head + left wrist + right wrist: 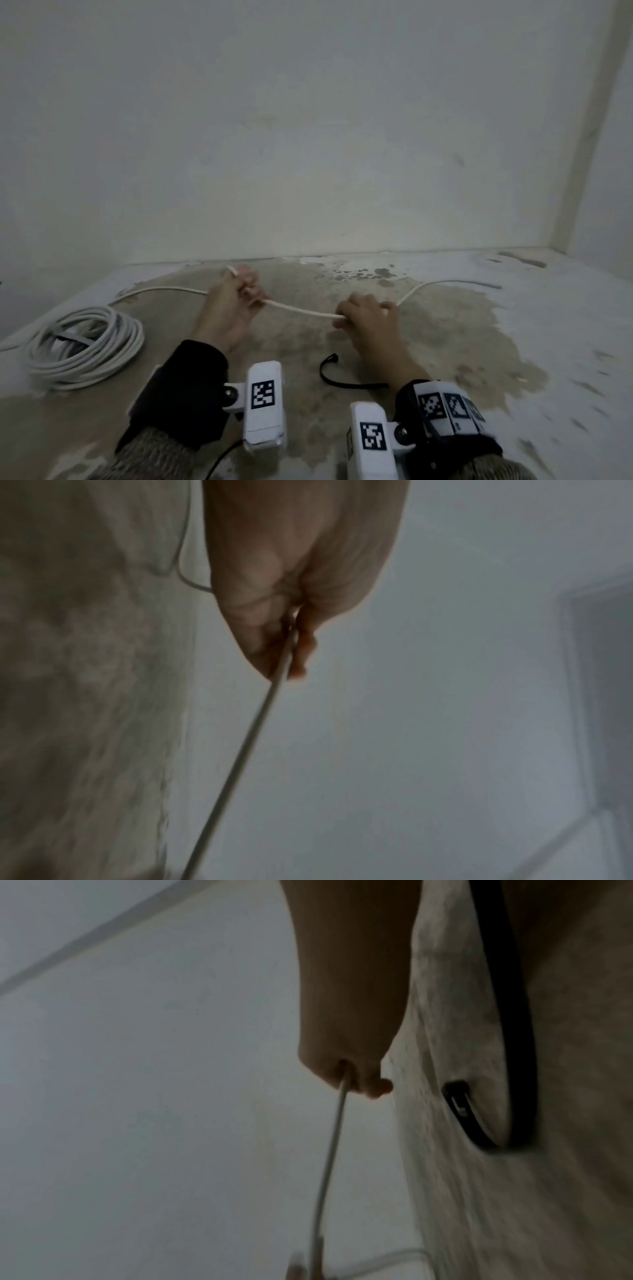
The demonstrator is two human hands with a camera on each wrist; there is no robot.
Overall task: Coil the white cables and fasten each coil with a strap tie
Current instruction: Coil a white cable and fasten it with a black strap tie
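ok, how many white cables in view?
2. A coiled white cable lies on the floor at left; a loose white cable is stretched between the left hand and right hand. None others visible.

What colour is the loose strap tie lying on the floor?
Black strap tie; clearest in the head view.

We see the left hand (233,301) and right hand (368,317) each gripping one white cable (301,310), a short span sagging between them above the stained floor (445,342). A finished coil (85,346) lies far left; a black strap tie (337,375) sits near the right wrist.
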